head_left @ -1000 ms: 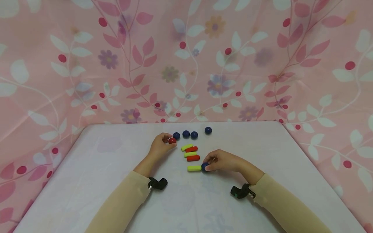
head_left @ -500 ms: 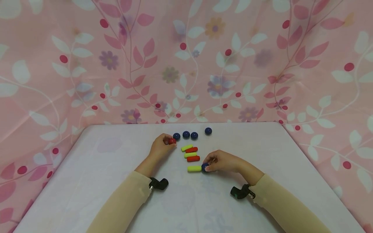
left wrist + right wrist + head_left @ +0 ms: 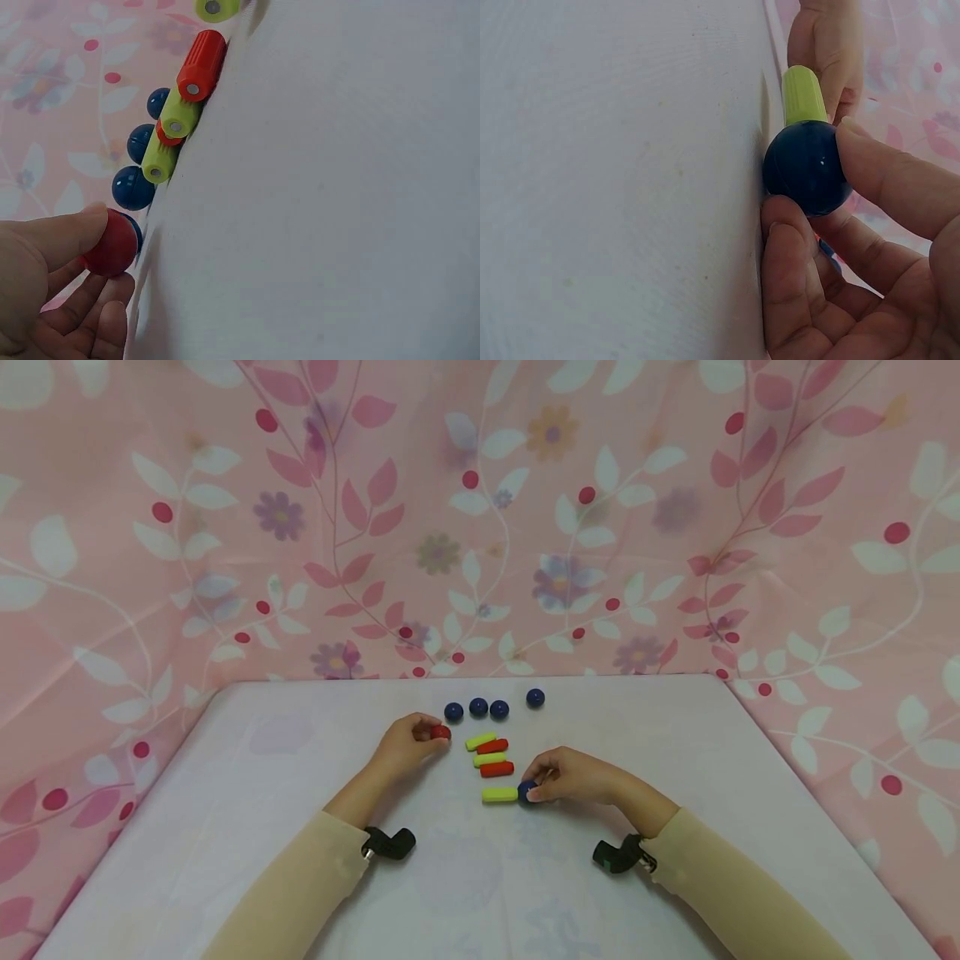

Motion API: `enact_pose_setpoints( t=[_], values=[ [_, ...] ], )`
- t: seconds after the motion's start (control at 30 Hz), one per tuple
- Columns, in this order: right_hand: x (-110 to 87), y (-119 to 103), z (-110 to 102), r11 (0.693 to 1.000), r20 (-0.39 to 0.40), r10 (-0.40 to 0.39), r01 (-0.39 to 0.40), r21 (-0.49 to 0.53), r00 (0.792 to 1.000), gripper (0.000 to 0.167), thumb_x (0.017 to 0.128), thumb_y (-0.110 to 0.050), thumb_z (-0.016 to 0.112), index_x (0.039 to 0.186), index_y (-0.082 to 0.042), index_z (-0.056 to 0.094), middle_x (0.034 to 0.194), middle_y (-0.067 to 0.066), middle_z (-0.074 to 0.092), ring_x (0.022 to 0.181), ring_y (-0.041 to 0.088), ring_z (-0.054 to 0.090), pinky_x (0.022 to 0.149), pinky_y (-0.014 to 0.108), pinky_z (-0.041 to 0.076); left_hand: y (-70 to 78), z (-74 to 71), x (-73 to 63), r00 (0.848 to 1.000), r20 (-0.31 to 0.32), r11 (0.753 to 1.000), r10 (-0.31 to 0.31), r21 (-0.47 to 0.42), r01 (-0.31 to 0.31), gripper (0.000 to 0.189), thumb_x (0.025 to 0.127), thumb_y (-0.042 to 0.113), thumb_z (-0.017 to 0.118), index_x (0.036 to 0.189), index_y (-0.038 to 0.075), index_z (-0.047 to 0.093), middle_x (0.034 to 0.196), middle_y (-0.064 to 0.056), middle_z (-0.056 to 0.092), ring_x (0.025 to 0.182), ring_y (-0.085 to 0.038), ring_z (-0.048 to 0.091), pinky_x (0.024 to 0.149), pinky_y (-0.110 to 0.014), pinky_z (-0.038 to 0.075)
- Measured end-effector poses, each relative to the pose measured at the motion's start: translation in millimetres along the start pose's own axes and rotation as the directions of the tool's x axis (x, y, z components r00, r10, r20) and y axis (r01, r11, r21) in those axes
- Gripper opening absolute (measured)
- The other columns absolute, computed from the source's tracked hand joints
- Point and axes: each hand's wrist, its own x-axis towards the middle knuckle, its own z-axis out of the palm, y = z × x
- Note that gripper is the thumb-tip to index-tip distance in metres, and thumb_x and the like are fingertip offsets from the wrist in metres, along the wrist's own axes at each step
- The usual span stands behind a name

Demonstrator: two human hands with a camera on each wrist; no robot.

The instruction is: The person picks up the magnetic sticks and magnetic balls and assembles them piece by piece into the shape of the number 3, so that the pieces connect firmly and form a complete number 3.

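a flowered pink cloth (image 3: pixel 480 527) hangs behind a white table (image 3: pixel 300 777), and two sleeved arms reach in over it from the near side. the left arm slants forward and inward, its left hand (image 3: pixel 405 745) pinching a red ball (image 3: pixel 441 734) between thumb and fingers, just left of the sticks. the right arm angles in from the right, and its right hand (image 3: pixel 576 774) pinches a blue ball (image 3: pixel 527 792) against the right end of a yellow stick (image 3: pixel 499 795). black cameras (image 3: pixel 390 843) sit at both wrists. four loose sticks (image 3: pixel 490 761), yellow and red by turns, lie stacked away from me between the hands; four spare balls (image 3: pixel 478 707) sit past them, the rightmost apart. the yellow stick lies flat, its long axis running left to right, pointing straight out from the blue ball.
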Motion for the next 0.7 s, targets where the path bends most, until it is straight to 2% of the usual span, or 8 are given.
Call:
enact_pose_setpoints(
  t=[0.2, 0.33, 0.5, 0.7],
  values=[
    [0.3, 0.4, 0.2, 1.000, -0.006, 0.001, -0.001, -0.019, 1.000, 0.026, 0.088, -0.022, 0.079, 0.110, -0.010, 0.072, 0.096, 0.003, 0.065, 0.086, 0.019, 0.058, 0.073, 0.029, 0.050, 6.2, -7.5, -11.7, 0.997, 0.083, 0.999, 0.004, 0.036, -0.007, 0.034, 0.089, 0.022, 0.078, 0.119, 0.009, 0.068, 0.106, -0.006, 0.068, 0.100, -0.023, 0.061, 0.091, -0.037, 0.051],
    [1.2, 1.2, 0.8, 1.000, -0.004, -0.006, 0.006, -0.017, 1.000, 0.026, 0.088, -0.021, 0.078, 0.111, -0.010, 0.072, 0.096, 0.003, 0.066, 0.086, 0.019, 0.058, 0.072, 0.028, 0.050, 10.8, -11.1, -21.3, 0.989, 0.146, 1.000, -0.009, 0.025, 0.005, 0.034, 0.089, 0.022, 0.078, 0.120, 0.011, 0.069, 0.110, -0.004, 0.068, 0.103, -0.022, 0.063, 0.088, -0.036, 0.054],
    [0.9, 1.1, 0.6, 1.000, -0.001, 0.000, 0.000, -0.001, 1.000, 0.026, 0.089, -0.020, 0.078, 0.111, -0.009, 0.071, 0.096, 0.004, 0.066, 0.086, 0.019, 0.058, 0.073, 0.028, 0.050, 12.2, -12.3, -31.0, 0.971, 0.237, 1.000, 0.007, 0.017, -0.011, 0.033, 0.089, 0.023, 0.078, 0.119, 0.013, 0.069, 0.107, -0.001, 0.069, 0.101, -0.020, 0.063, 0.084, -0.034, 0.055],
    [0.6, 1.3, -0.2, 1.000, -0.002, -0.009, 0.009, 0.006, 1.000, 0.027, 0.088, -0.020, 0.079, 0.111, -0.008, 0.071, 0.097, 0.004, 0.065, 0.086, 0.019, 0.058, 0.073, 0.029, 0.051, 12.9, -7.9, -38.9, 0.947, 0.318, 0.999, 0.038, 0.008, -0.043, 0.031, 0.089, 0.021, 0.078, 0.117, 0.013, 0.069, 0.106, 0.001, 0.069, 0.102, -0.018, 0.063, 0.087, -0.035, 0.055]
  ],
)
